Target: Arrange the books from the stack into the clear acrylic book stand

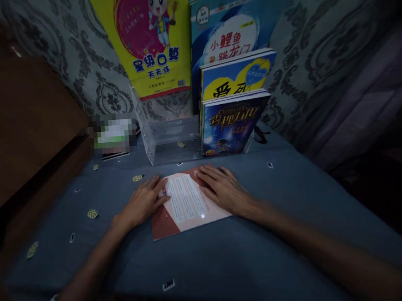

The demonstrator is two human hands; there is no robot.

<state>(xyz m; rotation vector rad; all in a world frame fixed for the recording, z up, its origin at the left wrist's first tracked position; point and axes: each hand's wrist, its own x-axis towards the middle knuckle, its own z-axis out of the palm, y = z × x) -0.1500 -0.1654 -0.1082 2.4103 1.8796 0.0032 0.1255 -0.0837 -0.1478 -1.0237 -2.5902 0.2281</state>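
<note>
A thin book or booklet (187,202) lies flat on the cloth-covered table, showing a red-brown and pale pink side with columns of print. My left hand (144,202) rests on its left edge, fingers stretched out and a little apart. Across the right part of the same book lies my right hand (222,190), palm down with its fingers extended. Just behind the book stands a clear acrylic book rack (148,140). On its right side are a dark blue book (235,125), a yellow-and-blue book (237,77) and a taller teal book (227,29). A yellow workbook (152,48) leans at the left.
A small stack with a blurred-out top (114,136) sits at the table's back left. Dark glasses or a similar object (261,135) lie behind the rack's right end. A brown wooden piece of furniture (23,126) borders the left; a pale curtain (362,93) hangs at right.
</note>
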